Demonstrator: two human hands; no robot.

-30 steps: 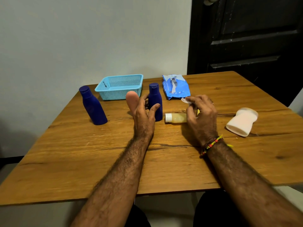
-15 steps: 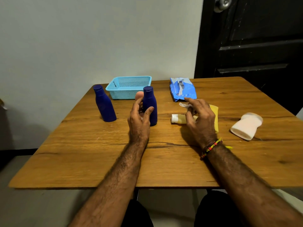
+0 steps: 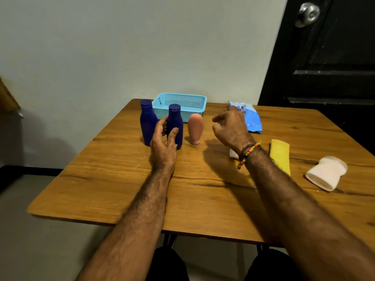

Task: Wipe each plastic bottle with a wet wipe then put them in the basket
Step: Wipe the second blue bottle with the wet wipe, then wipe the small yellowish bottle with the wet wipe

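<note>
My left hand (image 3: 163,141) is wrapped around a dark blue bottle (image 3: 175,121) that stands upright on the wooden table (image 3: 125,179). A second blue bottle (image 3: 146,121) stands just left of it, almost touching. Right of them a pink tube (image 3: 195,126) stands on its cap. The light blue mesh basket (image 3: 182,102) sits behind them at the far edge, with nothing visible inside. My right hand (image 3: 230,128) hovers above the table with loosely curled fingers, in front of the blue wet wipe pack (image 3: 252,121); nothing shows in it.
A yellow tube (image 3: 280,157) lies flat right of my right wrist. The white cap of a small bottle (image 3: 233,154) peeks out under that wrist. A white bottle (image 3: 326,173) lies on its side at the right. A black door (image 3: 328,57) stands behind the table.
My right hand has lifted off the small lying bottle and moved up toward the wipe pack. My left hand has kept its hold on the blue bottle. The view has shifted leftward.
</note>
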